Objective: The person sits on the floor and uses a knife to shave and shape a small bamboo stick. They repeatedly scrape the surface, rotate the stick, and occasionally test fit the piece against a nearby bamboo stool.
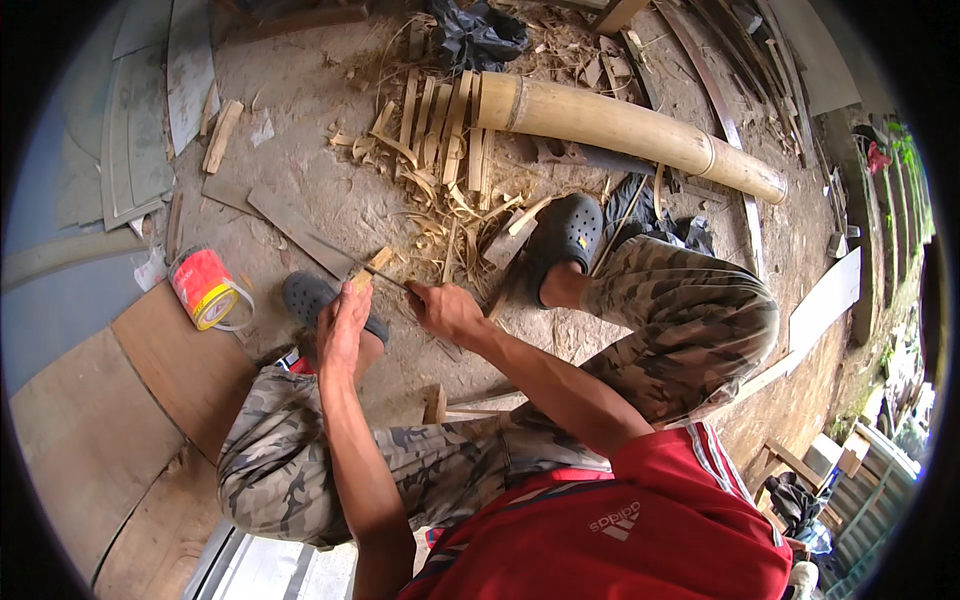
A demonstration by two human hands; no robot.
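Note:
My left hand (345, 322) is closed around a short split piece of bamboo (378, 262), whose pale end sticks up past the fingers. A long thin knife (342, 254) is gripped by its handle in my right hand (452, 314). Its dark blade points up and left, crossing at the bamboo piece; whether the edge touches it I cannot tell. Both hands are low between my knees, the left one over my left clog (305, 298). Curled bamboo shavings (432, 218) litter the ground ahead, beside several split bamboo strips (436, 118).
A thick bamboo pole (620, 128) lies beyond my right clog (577, 228), the strips at its left end. A red and yellow bucket (208, 290) stands on the left near wooden boards (90, 430). A black plastic bag (478, 38) is at the top.

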